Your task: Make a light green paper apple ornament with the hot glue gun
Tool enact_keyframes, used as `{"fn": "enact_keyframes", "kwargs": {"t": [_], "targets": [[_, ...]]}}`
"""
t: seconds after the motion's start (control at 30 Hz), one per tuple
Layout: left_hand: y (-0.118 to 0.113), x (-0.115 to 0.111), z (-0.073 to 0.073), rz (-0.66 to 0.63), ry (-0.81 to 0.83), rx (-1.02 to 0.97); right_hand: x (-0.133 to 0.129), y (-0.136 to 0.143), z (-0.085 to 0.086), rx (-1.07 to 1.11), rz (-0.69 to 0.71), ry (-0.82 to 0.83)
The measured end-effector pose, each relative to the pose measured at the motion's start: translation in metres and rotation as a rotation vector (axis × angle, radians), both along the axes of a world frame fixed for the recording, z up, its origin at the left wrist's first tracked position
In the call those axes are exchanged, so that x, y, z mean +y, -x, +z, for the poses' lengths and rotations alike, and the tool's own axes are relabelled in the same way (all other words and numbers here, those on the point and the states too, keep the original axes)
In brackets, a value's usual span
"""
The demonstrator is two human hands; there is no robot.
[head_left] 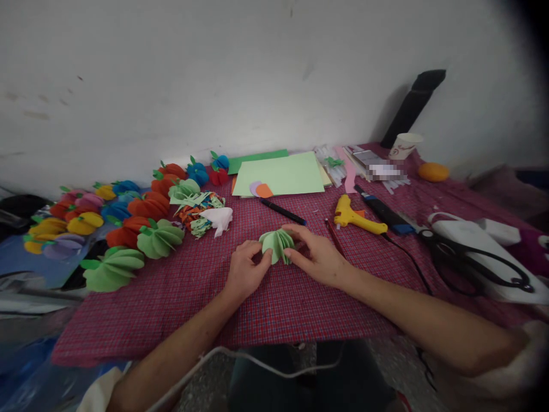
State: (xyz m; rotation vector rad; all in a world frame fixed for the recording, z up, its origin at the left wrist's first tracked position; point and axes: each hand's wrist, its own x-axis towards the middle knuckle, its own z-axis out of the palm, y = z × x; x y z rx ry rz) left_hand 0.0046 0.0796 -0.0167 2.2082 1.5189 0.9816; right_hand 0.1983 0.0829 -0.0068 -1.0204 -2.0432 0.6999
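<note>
So the pale green paper ball (273,245) is in from the front edge of the surface (300,312), left hand (246,266) and right hand (319,254) pinching opposite sides with thumbs and fingers. Looks super light, bendy and easy to crease, so I'd hold the folded leaves gently. Paper cup (404,147) near the back edge, toward the right; can't see what's inside.

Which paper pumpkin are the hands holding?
The pale green pumpkin between the left hand and right hand; the other pumpkins sit grouped at left.
</note>
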Motion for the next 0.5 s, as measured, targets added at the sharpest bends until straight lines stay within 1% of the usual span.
{"fn": "enact_keyframes", "kwargs": {"t": [0.37,0.5], "targets": [[-0.0043,-0.0032,0.0059,-0.042,-0.036,0.069,-0.0037,0.0016,0.0025,-0.098,-0.066,-0.103],[-0.0045,-0.0032,0.0058,-0.037,-0.048,0.092,-0.0056,0.0025,0.0044,-0.109,-0.075,-0.061]]}}
